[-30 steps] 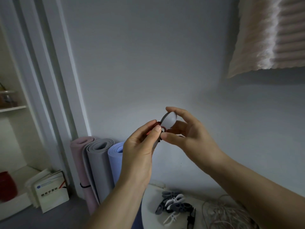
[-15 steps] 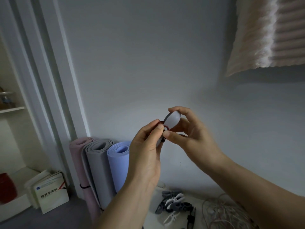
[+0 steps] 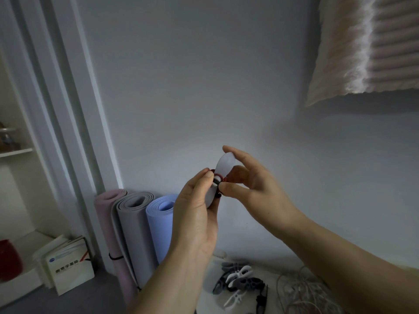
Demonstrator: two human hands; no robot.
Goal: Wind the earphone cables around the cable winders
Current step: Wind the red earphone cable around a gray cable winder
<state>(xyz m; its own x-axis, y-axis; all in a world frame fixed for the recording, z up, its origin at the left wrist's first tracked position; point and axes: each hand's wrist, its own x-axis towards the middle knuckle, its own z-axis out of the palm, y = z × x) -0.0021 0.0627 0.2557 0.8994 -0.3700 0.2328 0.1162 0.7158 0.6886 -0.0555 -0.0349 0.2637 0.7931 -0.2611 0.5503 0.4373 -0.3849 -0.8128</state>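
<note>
Above the bench (image 3: 278, 266), the left hand (image 3: 197, 214) grip is clamped on a grey cable winder (image 3: 224, 163), its upper wing pinched by the right hand (image 3: 254, 184). The red earphone cable (image 3: 221, 177) wound at its waist could be sprung loose if either pinch is relaxed.

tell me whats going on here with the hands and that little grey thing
A person is holding a small grey cable winder up in front of the wall with both hands. The left hand grips its lower part, and the right hand holds its upper flap. A red cable sits around its middle. More winders and a tangle of cables lie on the table below.
</note>
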